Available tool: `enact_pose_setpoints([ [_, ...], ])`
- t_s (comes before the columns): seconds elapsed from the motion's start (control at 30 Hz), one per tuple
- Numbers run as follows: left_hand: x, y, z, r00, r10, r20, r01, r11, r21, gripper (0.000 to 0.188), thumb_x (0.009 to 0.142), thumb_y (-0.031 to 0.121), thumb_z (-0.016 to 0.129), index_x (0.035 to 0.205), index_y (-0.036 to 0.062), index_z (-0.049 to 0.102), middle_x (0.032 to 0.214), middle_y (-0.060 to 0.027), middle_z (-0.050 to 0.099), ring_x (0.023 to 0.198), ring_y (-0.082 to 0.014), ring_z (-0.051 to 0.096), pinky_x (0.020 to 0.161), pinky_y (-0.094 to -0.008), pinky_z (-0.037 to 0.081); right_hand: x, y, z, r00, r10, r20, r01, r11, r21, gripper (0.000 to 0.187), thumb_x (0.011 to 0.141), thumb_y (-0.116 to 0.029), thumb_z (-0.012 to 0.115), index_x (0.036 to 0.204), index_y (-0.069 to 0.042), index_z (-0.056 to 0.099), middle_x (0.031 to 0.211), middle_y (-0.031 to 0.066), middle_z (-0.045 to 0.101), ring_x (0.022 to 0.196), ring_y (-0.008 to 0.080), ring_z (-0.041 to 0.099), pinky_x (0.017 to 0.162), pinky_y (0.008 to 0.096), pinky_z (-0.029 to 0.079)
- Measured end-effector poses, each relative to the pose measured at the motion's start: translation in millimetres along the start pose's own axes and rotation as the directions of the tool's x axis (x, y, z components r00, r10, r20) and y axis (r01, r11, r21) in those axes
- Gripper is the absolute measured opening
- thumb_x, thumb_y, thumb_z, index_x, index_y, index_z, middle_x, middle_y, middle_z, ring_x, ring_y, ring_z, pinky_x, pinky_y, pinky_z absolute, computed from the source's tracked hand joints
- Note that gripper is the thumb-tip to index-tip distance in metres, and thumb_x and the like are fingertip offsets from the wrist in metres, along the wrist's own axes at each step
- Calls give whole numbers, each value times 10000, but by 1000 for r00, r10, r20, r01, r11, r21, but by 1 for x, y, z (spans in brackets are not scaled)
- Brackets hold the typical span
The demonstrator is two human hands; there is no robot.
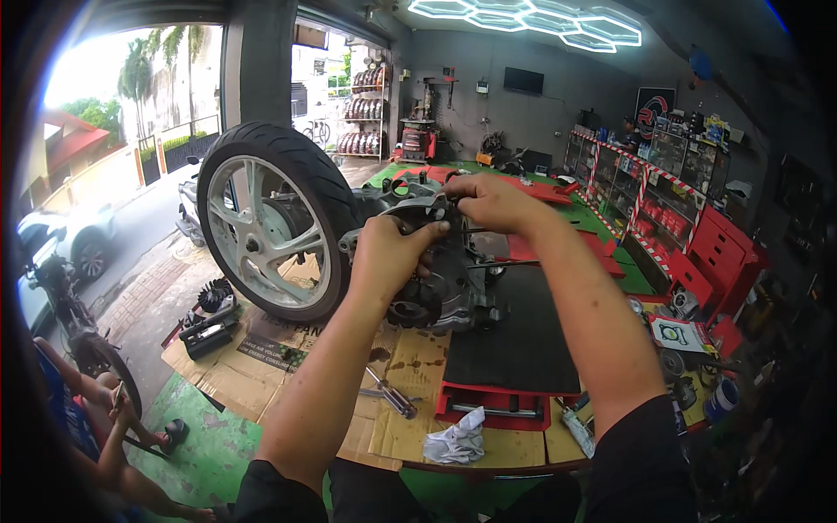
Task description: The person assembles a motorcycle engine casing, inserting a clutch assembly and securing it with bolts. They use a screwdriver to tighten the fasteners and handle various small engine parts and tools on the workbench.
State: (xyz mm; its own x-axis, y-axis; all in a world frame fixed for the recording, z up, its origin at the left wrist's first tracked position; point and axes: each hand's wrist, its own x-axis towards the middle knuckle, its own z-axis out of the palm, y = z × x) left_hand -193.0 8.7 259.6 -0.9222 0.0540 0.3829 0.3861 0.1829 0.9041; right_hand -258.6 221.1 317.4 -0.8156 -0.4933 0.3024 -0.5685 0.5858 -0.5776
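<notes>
A scooter engine (436, 301) with its metal casing stands in front of me, and a rear wheel (261, 235) with white spokes and a black tyre is attached at its left. My left hand (392, 254) is at the top of the engine, fingers curled and thumb pointing right; what it grips is hidden. My right hand (490, 202) is closed in a pinch at the casing's upper edge, just beyond the left thumb. Whatever lies between its fingertips is too small to name. A thin dark rod shows below the right hand.
Oil-stained cardboard (410, 366) covers the bench. On it lie a screwdriver (392, 394), a crumpled white rag (457, 438) and a black fan-like part (214, 296). A black-topped red stand (514, 349) is at the right. A seated person (96, 418) is at lower left.
</notes>
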Motion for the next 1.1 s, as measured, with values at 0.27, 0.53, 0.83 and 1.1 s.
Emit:
enact_pose_setpoints([
  [0.27,-5,-12,-2,1000,16,-23,-17,997,-81,444,917,308,873,1045,-82,705,825,-139,764,656,-164,737,615,-305,574,13,-6,-8,951,-301,65,299,850,-434,260,955,-22,664,1207,-30,726,1174,161,733,1131,326,696,997,414,533],
  [0.53,-87,-51,5,844,454,-285,-406,889,212,666,846,260,924,1318,-51,573,1179,-201,698,1096,-316,699,909,-402,565,11,2,-3,952,-306,-5,260,816,-517,285,934,-4,652,1209,-19,727,1169,182,743,1144,357,695,1002,425,538],
  [0.83,-101,-109,11,924,301,-237,-255,945,207,444,875,131,875,1228,-24,655,1143,-171,723,1003,-289,742,838,-415,597,9,-6,2,946,-322,-26,259,804,-535,283,940,-13,649,1211,-10,728,1202,177,741,1168,353,693,1014,422,542],
  [1.1,-93,-69,-4,962,128,-242,-154,984,-91,344,915,3,798,1245,-29,704,1077,-138,781,971,-177,762,811,-332,596,10,9,-3,939,-341,-28,286,826,-486,279,956,-36,674,1230,-30,725,1111,161,730,1070,345,691,953,411,537],
])
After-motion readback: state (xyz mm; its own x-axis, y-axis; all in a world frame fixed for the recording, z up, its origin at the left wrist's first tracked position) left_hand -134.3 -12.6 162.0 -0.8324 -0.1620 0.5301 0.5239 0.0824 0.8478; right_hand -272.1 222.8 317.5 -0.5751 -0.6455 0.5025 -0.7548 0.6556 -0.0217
